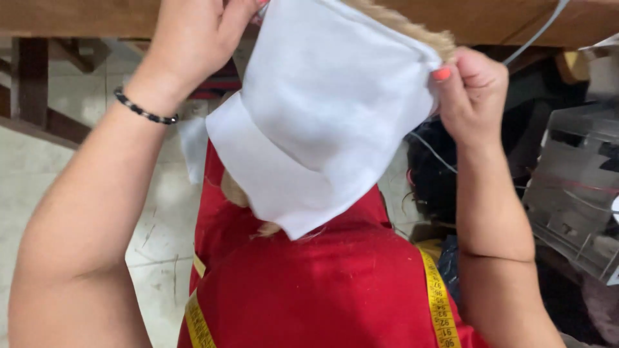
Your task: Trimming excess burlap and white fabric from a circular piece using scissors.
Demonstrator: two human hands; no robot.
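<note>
Both hands held up a white fabric piece under the wooden worktop.

I saw my left hand (pixel 193 38) closed in a pinching grip on the upper left edge of the white fabric piece (pixel 322 116), and my right hand (pixel 471 96) pinching its upper right corner between thumb and fingers. A tan fuzzy trim (pixel 412 29) ran along the top edge. The fabric hung above a red garment (pixel 322 290), with a yellow measuring tape (pixel 442 303) draped over it. At right stood a clear plastic container (pixel 574 187); its contents were, I think, too blurred to tell. A wooden worktop (pixel 77 16) spanned the top.
</note>
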